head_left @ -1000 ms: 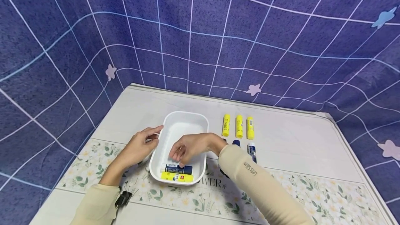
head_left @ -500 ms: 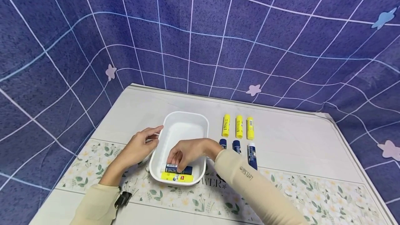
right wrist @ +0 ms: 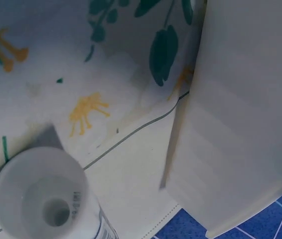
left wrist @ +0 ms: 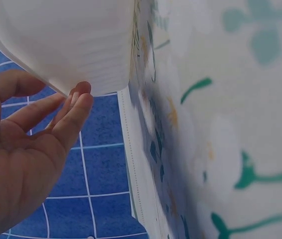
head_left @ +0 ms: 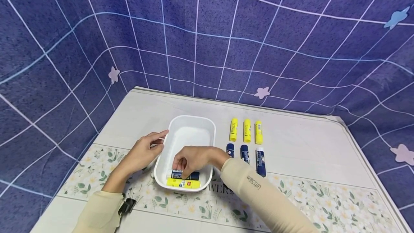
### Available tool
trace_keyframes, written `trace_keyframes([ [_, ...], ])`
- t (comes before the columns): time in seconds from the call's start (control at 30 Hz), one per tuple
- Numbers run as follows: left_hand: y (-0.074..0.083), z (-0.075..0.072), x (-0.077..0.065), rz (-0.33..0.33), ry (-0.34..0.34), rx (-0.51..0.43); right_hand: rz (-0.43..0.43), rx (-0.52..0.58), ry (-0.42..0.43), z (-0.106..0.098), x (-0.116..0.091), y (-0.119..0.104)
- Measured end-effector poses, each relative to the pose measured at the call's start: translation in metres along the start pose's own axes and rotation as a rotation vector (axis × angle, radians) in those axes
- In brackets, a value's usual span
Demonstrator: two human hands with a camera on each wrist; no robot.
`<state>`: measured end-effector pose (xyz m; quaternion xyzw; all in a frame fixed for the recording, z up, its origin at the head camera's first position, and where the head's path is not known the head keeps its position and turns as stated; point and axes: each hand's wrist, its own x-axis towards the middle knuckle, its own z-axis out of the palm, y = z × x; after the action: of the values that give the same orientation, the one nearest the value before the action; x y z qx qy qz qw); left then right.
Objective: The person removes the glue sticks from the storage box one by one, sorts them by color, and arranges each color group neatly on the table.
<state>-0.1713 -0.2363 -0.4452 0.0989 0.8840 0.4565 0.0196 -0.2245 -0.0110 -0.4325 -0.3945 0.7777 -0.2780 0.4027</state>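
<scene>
My right hand reaches into a white plastic tray. Thumb and fingers pinch a navy glue stick with a white end, lying crosswise near the tray's front wall. A yellow glue stick lies parallel in front of it. My left hand rests against the tray's left side; in the left wrist view, extended fingers touch the tray's outer wall. The right wrist view shows the tray's outside and the white end of a glue stick, but hardly any of that hand.
Right of the tray, yellow glue sticks form a row, with navy ones in a row before them. My right sleeve passes close to the navy row. A purple grid-patterned cloth hangs behind the table.
The right hand has come down and slightly toward me onto the navy glue stick, and its fingers have closed on it. The left hand and tray stay in place.
</scene>
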Motion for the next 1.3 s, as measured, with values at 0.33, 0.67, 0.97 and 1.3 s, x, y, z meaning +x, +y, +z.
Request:
trace_keyframes([
  [0.33,0.000,0.000,0.001,0.014,0.000,-0.010,-0.041,0.054,0.057,-0.004,-0.001,0.003],
  [0.67,0.000,0.002,0.001,0.013,0.007,-0.015,-0.054,0.238,0.184,-0.019,-0.008,0.006],
  [0.97,0.000,0.002,0.002,0.011,0.011,-0.007,-0.023,0.485,0.395,-0.035,-0.031,0.001],
  [1.3,0.002,0.001,0.000,0.003,0.009,0.005,0.035,0.605,0.531,-0.043,-0.053,0.007],
])
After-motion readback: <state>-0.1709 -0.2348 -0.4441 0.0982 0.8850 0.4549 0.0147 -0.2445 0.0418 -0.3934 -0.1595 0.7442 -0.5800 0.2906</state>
